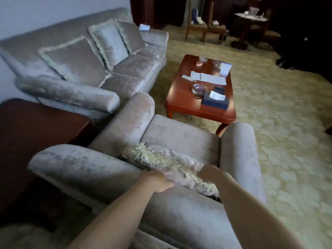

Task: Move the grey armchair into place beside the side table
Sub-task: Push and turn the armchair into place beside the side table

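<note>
1. Grey armchair (pixel 179 135): seen from behind its backrest, 2 rolled arms. It stands directly under and ahead of the hands. Its left arm is just beside the side table.
2. Side table (pixel 36 126): dark wood, left of the grip.
3. Fringed cushion (pixel 161 159): lies across the rear of the seat against the backrest.
4. Left hand (pixel 159 180): reaches over the backrest, with fingers curled on the cushion's near edge, grasping it.
5. Right hand (pixel 209 174): on the cushion's fringed right end. The fingers are hidden in the fringe and blurred, so the grasp cannot be told.
6. Sofa (pixel 125 76): grey, 3 pillows, ahead and left of the grip.
7. Coffee table (pixel 179 94): reddish wood, ahead of the grip beyond the seat. It bears papers, a glass dish and a dark box.
8. Carpet (pixel 278 123): patterned, right of the grip.
</note>
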### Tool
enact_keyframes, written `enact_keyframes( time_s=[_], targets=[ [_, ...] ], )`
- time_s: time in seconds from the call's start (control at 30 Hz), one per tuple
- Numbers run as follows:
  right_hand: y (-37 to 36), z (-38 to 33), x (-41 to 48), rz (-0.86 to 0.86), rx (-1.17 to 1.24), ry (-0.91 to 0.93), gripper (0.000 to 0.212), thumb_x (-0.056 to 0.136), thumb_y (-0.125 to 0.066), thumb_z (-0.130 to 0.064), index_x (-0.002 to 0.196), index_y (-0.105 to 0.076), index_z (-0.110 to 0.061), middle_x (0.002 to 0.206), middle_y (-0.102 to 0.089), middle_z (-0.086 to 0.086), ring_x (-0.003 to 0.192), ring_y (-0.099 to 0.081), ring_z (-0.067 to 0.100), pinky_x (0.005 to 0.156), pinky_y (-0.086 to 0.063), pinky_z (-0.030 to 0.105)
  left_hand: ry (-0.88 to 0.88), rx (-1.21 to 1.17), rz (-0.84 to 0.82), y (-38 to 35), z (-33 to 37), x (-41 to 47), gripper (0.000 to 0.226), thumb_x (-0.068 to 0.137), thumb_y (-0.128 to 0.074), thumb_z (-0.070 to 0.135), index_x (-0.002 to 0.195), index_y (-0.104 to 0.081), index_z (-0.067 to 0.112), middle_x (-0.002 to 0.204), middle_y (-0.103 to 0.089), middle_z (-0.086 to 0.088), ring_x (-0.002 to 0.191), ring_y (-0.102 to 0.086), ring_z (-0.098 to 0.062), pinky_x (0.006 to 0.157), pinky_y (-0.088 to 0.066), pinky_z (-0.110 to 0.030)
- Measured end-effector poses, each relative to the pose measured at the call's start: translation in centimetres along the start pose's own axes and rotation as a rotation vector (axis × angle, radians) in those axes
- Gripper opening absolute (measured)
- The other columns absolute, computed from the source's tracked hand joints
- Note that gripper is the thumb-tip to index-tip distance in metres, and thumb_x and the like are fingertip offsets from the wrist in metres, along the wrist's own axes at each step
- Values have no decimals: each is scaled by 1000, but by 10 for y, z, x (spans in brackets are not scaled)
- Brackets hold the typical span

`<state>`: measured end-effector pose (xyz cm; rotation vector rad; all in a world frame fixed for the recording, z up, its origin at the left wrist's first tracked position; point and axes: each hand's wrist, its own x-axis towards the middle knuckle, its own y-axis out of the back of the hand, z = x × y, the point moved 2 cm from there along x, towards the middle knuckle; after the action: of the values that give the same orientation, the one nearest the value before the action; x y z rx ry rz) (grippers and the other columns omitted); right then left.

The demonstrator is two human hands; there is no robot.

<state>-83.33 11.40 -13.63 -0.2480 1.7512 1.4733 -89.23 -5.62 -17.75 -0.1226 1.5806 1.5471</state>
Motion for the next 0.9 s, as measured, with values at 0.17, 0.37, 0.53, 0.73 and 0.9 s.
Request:
enact_keyframes(
  time_s=[0.17,0.37,0.53,0.73,0.9],
  targets=[
    [24,-160,14,16,3,336,18,90,-45,-16,97,-61,-20,96,-64,4,87,-55,23,66,-43,23,178,59,220,28,-109,-37,76,81,-22,71,141,-35,24,153,-27,-7,139,-22,-29,110,-14,-51],
    [27,-306,20,104,-66,425,38,92,-38,-21,124,-51,-5,127,-53,15,115,-51,34,99,-41,46,503,-161,375,44,-261,-80,82,88,-18,68,149,-5,15,157,3,-13,143,6,-35,114,-1,-55],
    [30,-398,27,122,150,566,32,95,-39,-23,114,-57,-4,115,-59,20,106,-56,37,90,-47,43,755,-382,454,52,-316,-73,77,90,-28,61,145,-21,8,148,-29,-13,134,-29,-31,106,-27,-49],
    [29,-475,78,-354,616,660,27,96,-44,-19,114,-60,-6,112,-61,11,98,-55,19,80,-43,19,968,-528,562,51,-349,-43,41,89,-33,45,87,-64,19,87,-61,-3,78,-58,-23,69,-47,-33],
    [19,-498,107,-396,520,692,33,90,-50,-47,80,-67,-19,86,-67,0,91,-60,20,87,-44,33,994,-506,546,47,-356,-36,38,91,-37,39,62,-54,22,64,-56,1,54,-51,-15,45,-32,-25]
  ],
)
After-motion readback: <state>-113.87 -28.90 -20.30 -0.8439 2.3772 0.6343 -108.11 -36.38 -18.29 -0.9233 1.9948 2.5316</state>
